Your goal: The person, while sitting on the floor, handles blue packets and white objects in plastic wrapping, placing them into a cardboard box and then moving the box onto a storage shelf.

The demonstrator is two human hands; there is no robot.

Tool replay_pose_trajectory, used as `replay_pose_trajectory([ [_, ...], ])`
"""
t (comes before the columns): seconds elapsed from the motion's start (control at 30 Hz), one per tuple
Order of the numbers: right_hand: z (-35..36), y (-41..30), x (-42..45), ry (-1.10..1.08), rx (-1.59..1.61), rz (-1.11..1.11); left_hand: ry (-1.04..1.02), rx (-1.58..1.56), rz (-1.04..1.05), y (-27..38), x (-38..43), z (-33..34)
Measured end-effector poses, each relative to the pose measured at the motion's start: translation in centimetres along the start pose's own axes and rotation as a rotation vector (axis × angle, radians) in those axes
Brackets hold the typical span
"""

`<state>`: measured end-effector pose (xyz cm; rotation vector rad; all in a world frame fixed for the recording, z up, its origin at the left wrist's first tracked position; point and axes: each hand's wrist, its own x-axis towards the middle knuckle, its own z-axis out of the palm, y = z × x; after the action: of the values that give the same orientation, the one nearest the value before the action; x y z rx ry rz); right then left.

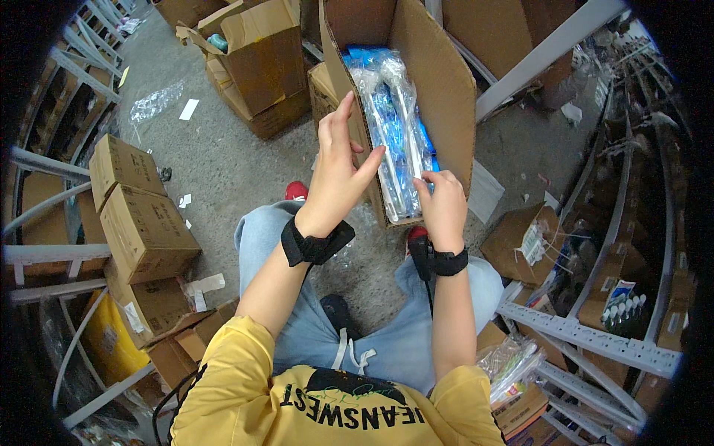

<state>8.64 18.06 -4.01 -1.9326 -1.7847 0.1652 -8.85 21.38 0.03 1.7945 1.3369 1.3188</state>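
Note:
An open cardboard box (452,95) stands in front of me, holding long white-handled items in clear plastic (393,134) over blue packaging. My left hand (340,153) is raised at the box's left edge, fingers spread and holding nothing. At the box's near right side, my right hand (445,203) has its thumb and forefinger close together by the plastic-wrapped items; whether it grips any plastic is unclear. Black straps go round both wrists.
Stacked closed cartons (148,234) line the left side beside metal racking. Another opened carton (262,72) stands beyond, on the concrete floor. A small box (521,242) and a perforated metal shelf beam (591,337) are on the right. Scraps of paper and plastic film (156,103) litter the floor.

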Motion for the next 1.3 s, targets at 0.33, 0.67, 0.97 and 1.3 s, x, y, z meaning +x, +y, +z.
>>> replay_pose_trajectory([
  [0.33, 1.2, -0.4, 0.5, -0.108, -0.116, 0.068, -0.013, 0.009, 0.021, -0.7, -0.4, -0.7],
  [0.67, -7.4, 0.2, -3.7, 0.109, 0.157, 0.017, 0.14, -0.015, 0.122, -0.6, 0.1, 1.4],
  [0.97, -17.9, 12.8, -20.4, 0.521, -0.02, 0.335, 0.291, -0.014, 0.375, 2.9, -1.6, 4.4],
  [1.3, -12.7, 34.8, -55.8, 0.595, -0.261, 1.76, -0.184, 0.089, 0.72, 4.3, -8.0, 10.9],
])
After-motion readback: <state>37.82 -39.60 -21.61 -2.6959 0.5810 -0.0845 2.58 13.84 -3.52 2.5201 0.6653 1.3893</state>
